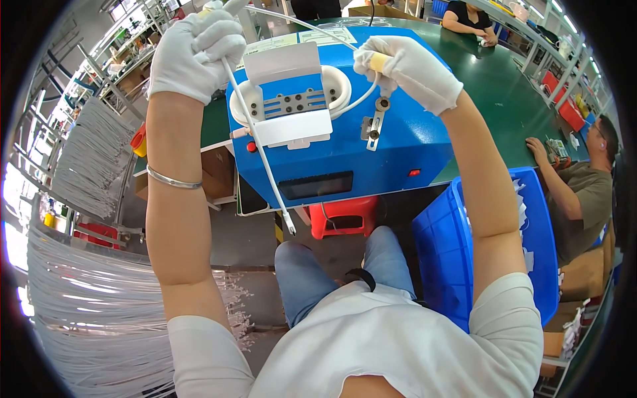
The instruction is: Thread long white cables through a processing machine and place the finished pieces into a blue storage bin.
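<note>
My left hand (196, 56), in a white glove, is closed round a white cable (255, 136). One length hangs from it across the machine's front to a small plug (290, 224). Another stretch arcs over the machine toward my right hand (411, 69). That hand, also gloved, has a yellow finger cover and pinches the cable; a piece curves down from it toward the winding head. A blue machine (405, 142) stands before me. Its slotted metal plate (298, 101) sits between white rounded sides, whose make I cannot tell, and two white flaps (292, 128).
Bundles of white cables (99, 292) hang on racks at my left. A blue crate (441, 245) with white pieces stands at my right. A red stool (342, 215) is under the green table (491, 99). Other people (584, 192) sit along the table.
</note>
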A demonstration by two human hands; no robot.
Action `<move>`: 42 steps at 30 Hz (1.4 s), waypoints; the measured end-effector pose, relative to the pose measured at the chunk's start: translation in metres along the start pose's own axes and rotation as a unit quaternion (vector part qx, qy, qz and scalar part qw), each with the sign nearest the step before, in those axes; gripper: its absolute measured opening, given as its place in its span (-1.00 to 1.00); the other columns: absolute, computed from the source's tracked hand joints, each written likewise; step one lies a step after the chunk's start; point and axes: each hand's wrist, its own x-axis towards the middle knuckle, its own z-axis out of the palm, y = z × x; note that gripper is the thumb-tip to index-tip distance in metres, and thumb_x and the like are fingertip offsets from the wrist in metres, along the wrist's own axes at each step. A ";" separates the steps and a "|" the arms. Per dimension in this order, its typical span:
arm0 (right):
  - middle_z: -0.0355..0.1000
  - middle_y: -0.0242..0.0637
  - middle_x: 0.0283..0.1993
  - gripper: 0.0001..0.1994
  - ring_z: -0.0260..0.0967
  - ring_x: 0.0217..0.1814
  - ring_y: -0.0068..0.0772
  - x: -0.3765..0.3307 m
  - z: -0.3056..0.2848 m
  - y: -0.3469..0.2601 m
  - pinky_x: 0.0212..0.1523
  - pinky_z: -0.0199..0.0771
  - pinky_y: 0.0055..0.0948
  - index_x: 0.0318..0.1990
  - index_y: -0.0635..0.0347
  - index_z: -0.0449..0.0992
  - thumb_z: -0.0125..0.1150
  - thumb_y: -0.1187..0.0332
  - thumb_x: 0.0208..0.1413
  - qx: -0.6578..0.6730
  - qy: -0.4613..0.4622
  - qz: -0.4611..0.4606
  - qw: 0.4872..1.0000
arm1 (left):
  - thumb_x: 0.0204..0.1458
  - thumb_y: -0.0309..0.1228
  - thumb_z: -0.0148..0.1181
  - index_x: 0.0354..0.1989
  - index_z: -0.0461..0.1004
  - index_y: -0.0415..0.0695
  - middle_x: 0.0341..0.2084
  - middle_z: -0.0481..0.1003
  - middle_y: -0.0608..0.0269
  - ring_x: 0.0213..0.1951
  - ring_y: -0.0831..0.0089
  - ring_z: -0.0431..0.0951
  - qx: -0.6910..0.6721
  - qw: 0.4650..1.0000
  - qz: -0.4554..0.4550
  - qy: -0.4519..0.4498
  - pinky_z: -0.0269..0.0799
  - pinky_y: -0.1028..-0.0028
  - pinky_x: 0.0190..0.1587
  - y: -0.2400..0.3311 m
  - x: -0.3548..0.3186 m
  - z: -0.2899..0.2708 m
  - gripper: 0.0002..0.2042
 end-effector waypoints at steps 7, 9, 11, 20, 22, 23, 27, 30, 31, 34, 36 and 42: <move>0.31 -0.45 -0.50 -0.77 0.24 -0.47 -0.63 -0.006 -0.011 -0.015 -0.46 0.28 -0.71 -0.38 0.18 0.48 0.06 0.23 0.21 0.023 -0.044 0.050 0.998 | 0.27 -0.42 -0.34 0.12 0.09 -0.55 -0.73 0.06 0.51 -0.74 0.76 0.00 0.004 1.000 0.010 0.006 -0.05 0.72 -0.72 -0.009 -0.021 0.002 -0.60; 0.32 -0.46 -0.52 -0.77 0.25 -0.50 -0.63 0.001 -0.007 -0.011 -0.45 0.27 -0.72 -0.34 0.16 0.50 0.05 0.22 0.22 0.018 -0.044 0.048 0.998 | 0.27 -0.41 -0.34 0.13 0.09 -0.54 -0.73 0.07 0.51 -0.74 0.76 0.00 0.001 1.000 0.013 0.006 -0.05 0.73 -0.72 -0.010 -0.021 0.000 -0.60; 0.32 -0.47 -0.53 -0.77 0.23 -0.52 -0.66 0.008 0.007 -0.009 -0.44 0.27 -0.70 -0.31 0.18 0.51 0.05 0.22 0.22 -0.030 0.013 -0.017 0.999 | 0.26 -0.42 -0.33 0.13 0.09 -0.54 -0.73 0.07 0.51 -0.74 0.75 0.00 0.009 1.000 0.007 -0.016 -0.04 0.73 -0.72 -0.005 -0.021 -0.008 -0.60; 0.40 -0.30 -0.49 -0.80 0.37 -0.44 -0.48 0.035 0.031 -0.025 -0.35 0.45 -0.54 -0.23 0.22 0.55 0.01 0.35 0.17 -0.070 0.004 -0.028 0.997 | 0.22 -0.50 -0.38 0.09 0.12 -0.55 -0.75 0.09 0.51 -0.77 0.71 0.03 -0.063 0.994 0.065 0.062 -0.02 0.67 -0.73 0.012 -0.026 -0.041 -0.63; 0.40 -0.32 -0.47 -0.80 0.36 -0.44 -0.51 0.033 0.029 -0.012 -0.36 0.43 -0.55 -0.22 0.21 0.54 0.01 0.34 0.17 -0.102 0.046 -0.095 0.989 | 0.21 -0.51 -0.39 0.09 0.12 -0.55 -0.75 0.09 0.51 -0.78 0.71 0.04 -0.073 0.992 0.060 0.082 -0.01 0.66 -0.73 0.009 -0.030 -0.042 -0.63; 0.40 -0.34 -0.46 -0.79 0.36 -0.44 -0.53 0.032 0.025 -0.009 -0.38 0.41 -0.56 -0.21 0.20 0.54 0.01 0.33 0.17 -0.130 0.090 -0.161 0.974 | 0.22 -0.49 -0.40 0.09 0.11 -0.55 -0.75 0.10 0.51 -0.77 0.71 0.05 -0.090 0.993 0.060 0.051 0.00 0.65 -0.73 0.012 -0.034 -0.050 -0.62; 0.38 -0.39 -0.41 -0.79 0.26 -0.49 -0.64 0.008 0.007 -0.029 -0.42 0.32 -0.62 -0.16 0.21 0.52 0.03 0.34 0.17 0.026 0.095 -0.032 0.995 | 0.20 -0.45 -0.39 0.10 0.14 -0.51 -0.76 0.10 0.51 -0.78 0.70 0.05 -0.153 0.983 0.058 0.082 0.00 0.63 -0.73 -0.007 -0.070 -0.066 -0.60; 0.37 -0.37 -0.38 -0.75 0.25 -0.47 -0.64 -0.031 0.010 -0.060 -0.35 0.30 -0.65 -0.17 0.29 0.50 -0.02 0.29 0.21 0.027 0.112 -0.037 0.993 | 0.19 -0.43 -0.32 0.10 0.18 -0.46 -0.80 0.07 0.49 -0.81 0.66 0.04 -0.208 0.973 0.073 0.064 0.01 0.59 -0.75 -0.030 -0.112 -0.085 -0.60; 0.37 -0.35 -0.39 -0.73 0.25 -0.48 -0.63 -0.045 0.015 -0.066 -0.36 0.29 -0.65 -0.20 0.32 0.50 -0.02 0.28 0.22 0.052 0.125 0.005 0.991 | 0.21 -0.40 -0.32 0.03 0.22 -0.41 -0.83 0.06 0.48 -0.83 0.64 0.04 -0.228 0.968 0.085 0.060 0.00 0.57 -0.76 -0.046 -0.122 -0.078 -0.65; 0.37 -0.34 -0.42 -0.71 0.25 -0.50 -0.61 -0.086 0.019 -0.066 -0.41 0.26 -0.63 -0.26 0.36 0.48 0.00 0.25 0.22 0.064 0.145 0.064 0.985 | 0.28 -0.35 -0.33 -0.12 0.24 -0.30 -0.83 0.07 0.46 -0.83 0.63 0.06 -0.262 0.963 0.063 0.027 0.01 0.58 -0.77 -0.080 -0.145 -0.055 -0.73; 0.36 -0.34 -0.43 -0.72 0.24 -0.52 -0.61 -0.096 0.020 -0.066 -0.45 0.26 -0.64 -0.29 0.34 0.47 0.00 0.24 0.22 0.043 0.141 0.080 0.986 | 0.28 -0.36 -0.29 -0.09 0.28 -0.35 -0.80 0.07 0.49 -0.82 0.68 0.06 -0.228 0.971 0.076 0.023 0.02 0.62 -0.79 -0.099 -0.150 -0.050 -0.71; 0.37 -0.34 -0.48 -0.72 0.27 -0.54 -0.61 -0.112 0.029 -0.060 -0.46 0.25 -0.65 -0.36 0.33 0.46 -0.02 0.26 0.23 0.009 0.097 0.111 0.989 | 0.28 -0.33 -0.23 -0.18 0.37 -0.25 -0.83 0.08 0.55 -0.84 0.73 0.04 -0.149 0.975 0.116 0.114 -0.02 0.68 -0.78 -0.119 -0.153 -0.034 -0.73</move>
